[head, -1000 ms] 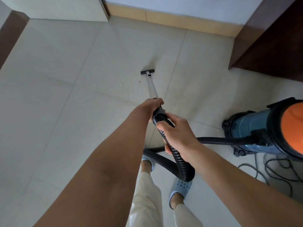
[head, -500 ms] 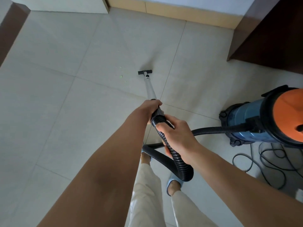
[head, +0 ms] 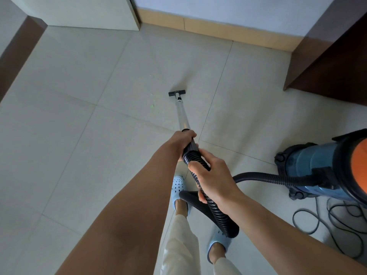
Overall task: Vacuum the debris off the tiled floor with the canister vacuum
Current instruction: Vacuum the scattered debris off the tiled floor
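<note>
Left hand: my left hand (head: 183,138) grips the top of the wand (head: 182,114), forward, to steer it.
Right hand: my right hand (head: 213,181) is wrapped around the ribbed hose (head: 216,211) just behind, keeping its weight off the wand.
Wand axis: long axis runs from my hands at frame centre up to the nozzle (head: 177,93), tilted slightly left.
Nozzle: flat on the tiled floor (head: 79,155), crossways to the wand.
Debris: green bits (head: 152,106) just left of the nozzle.
Canister vacuum (head: 317,167): at right edge, trailing.
</note>
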